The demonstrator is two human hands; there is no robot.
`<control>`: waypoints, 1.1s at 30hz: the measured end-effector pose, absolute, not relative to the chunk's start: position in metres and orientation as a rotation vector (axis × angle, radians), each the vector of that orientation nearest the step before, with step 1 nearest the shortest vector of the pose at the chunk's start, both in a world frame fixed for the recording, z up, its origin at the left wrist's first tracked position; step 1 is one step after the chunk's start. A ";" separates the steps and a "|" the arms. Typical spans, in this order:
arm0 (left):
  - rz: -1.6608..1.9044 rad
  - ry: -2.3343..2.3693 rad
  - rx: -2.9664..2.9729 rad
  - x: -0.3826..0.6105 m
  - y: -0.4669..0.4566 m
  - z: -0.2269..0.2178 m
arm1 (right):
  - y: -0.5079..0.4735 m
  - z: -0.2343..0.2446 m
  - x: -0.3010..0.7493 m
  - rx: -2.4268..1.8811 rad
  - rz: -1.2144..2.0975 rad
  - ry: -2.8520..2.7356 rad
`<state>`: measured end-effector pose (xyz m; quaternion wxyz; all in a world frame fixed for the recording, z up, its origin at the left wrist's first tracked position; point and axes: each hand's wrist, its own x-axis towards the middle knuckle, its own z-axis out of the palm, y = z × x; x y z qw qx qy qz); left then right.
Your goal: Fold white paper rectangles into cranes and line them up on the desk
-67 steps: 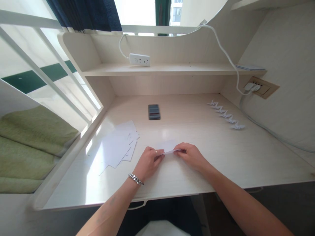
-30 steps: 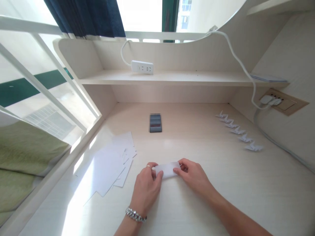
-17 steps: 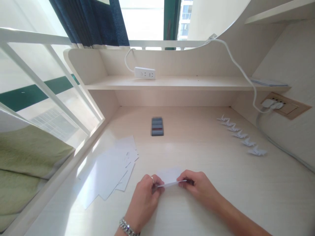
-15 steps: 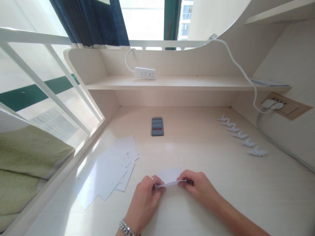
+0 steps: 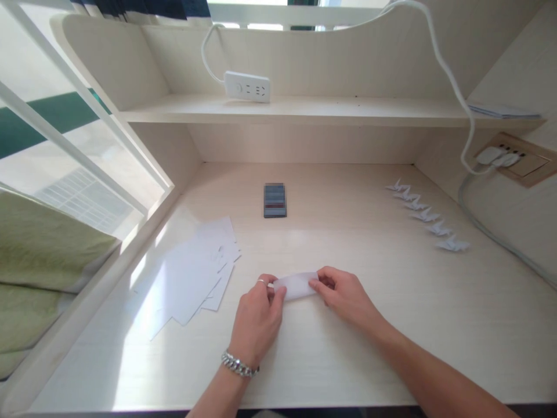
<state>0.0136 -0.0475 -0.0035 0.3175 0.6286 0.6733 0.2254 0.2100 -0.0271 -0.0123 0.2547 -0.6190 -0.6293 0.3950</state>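
Note:
A small folded sheet of white paper point(image 5: 296, 286) is stretched between my two hands, just above the desk. Its left end is pinched by my left hand point(image 5: 262, 310), thumb in front and fingers behind. My right hand point(image 5: 342, 292) grips the other end the same way, its thumb on the face of the sheet. The fingertips behind the paper are partly hidden. To the left lies a spread pile of loose white paper sheets point(image 5: 187, 273). A diagonal row of several white origami cranes point(image 5: 426, 215) stands at the right.
A dark, blurred-out small box point(image 5: 274, 201) lies on the desk point(image 5: 348, 348) beyond my hands. On the shelf point(image 5: 313, 109) above sits a white power strip point(image 5: 247, 87). A white cable point(image 5: 452, 87) hangs to the wall socket point(image 5: 520, 158) at right.
The paper, earlier seen nearly edge-on, now shows its broad front face. Both hands still hold its ends. The view has tilted down, showing the desk's front edge.

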 end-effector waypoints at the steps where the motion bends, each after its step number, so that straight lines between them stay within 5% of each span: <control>1: 0.593 1.784 1.643 0.014 -0.047 -0.004 | -0.027 -0.012 0.209 -1.705 1.071 -1.691; 33: 0.322 1.992 1.586 0.014 -0.029 0.000 | -0.022 -0.006 0.202 -2.000 0.930 -1.635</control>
